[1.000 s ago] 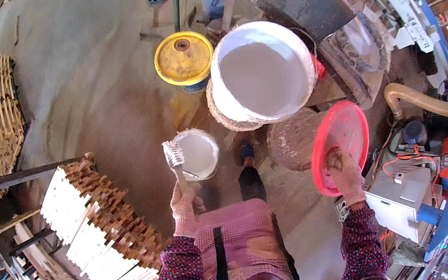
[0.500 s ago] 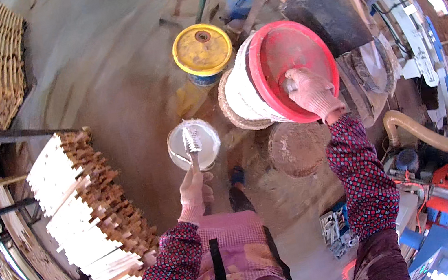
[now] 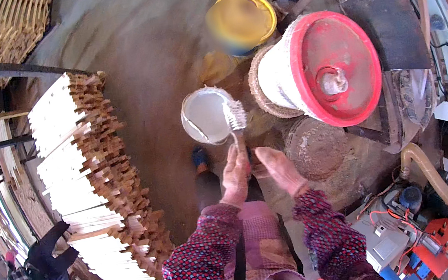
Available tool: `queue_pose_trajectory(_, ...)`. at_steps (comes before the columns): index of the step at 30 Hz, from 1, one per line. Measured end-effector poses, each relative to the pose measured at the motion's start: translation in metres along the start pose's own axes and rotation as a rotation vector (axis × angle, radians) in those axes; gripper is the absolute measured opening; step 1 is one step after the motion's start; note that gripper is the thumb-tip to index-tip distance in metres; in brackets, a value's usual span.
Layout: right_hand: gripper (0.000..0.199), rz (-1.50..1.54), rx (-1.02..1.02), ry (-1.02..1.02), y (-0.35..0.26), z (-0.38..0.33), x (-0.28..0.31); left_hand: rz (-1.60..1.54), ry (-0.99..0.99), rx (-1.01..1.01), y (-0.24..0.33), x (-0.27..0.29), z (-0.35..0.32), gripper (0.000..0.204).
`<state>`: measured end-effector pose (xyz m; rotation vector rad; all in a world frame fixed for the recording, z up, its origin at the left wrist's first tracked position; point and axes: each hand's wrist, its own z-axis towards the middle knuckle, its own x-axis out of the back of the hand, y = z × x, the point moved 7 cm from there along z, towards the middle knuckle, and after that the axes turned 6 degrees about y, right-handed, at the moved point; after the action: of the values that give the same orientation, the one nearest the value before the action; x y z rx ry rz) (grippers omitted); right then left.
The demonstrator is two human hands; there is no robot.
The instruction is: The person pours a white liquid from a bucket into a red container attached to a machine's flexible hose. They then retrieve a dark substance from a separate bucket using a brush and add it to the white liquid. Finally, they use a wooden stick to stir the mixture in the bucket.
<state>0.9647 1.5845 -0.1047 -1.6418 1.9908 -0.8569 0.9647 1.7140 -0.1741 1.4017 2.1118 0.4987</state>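
Floor: a dusty, stained workshop floor (image 3: 161,167), with stacked wood to one side and machinery to the other.
Left hand: the left hand (image 3: 235,178) is closed around the brush handle.
Right hand: the right hand (image 3: 280,167) is just beside it, fingers stretched out and seemingly empty; whether a fingertip touches the brush I cannot tell.
Brush: the whitened brush (image 3: 236,115) overlaps the pail's right rim in view; contact cannot be made out.
Pail: the small pail (image 3: 187,102), uncovered, has pale liquid inside.
Bucket: the white bucket (image 3: 279,75) stands to the right.
Lid: the red lid (image 3: 338,48) covers the bucket's mouth, with no hand on it.
Progress: covering the bucket looks done, though a tight fit cannot be judged; the pail remains open and the brush is in hand.
Beyond: the wood stack (image 3: 83,156) on the left, the yellow bucket (image 3: 245,19), partly blurred, farther ahead.
Far left: a person (image 3: 36,266) in dark trousers.
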Motion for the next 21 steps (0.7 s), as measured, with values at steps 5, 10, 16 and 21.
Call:
queue_pose_trajectory(5,0.028,0.517,0.004,0.137,0.096,0.053,-0.018,1.147,-0.012,-0.567,0.009,-0.027,0.000,0.060)
queue_pose_trajectory(10,0.031,0.432,-0.122,0.186,0.091,0.041,-0.004,0.534,0.106,-0.451,0.020,0.021,0.074,0.056)
queue_pose_trajectory(16,0.034,0.547,-0.143,0.180,0.129,0.029,0.019,-0.197,0.154,0.300,-0.036,0.066,0.207,0.023)
queue_pose_trajectory(21,0.032,0.646,-0.220,0.279,0.152,-0.024,0.023,-0.105,0.088,0.322,-0.060,0.081,0.228,0.011)
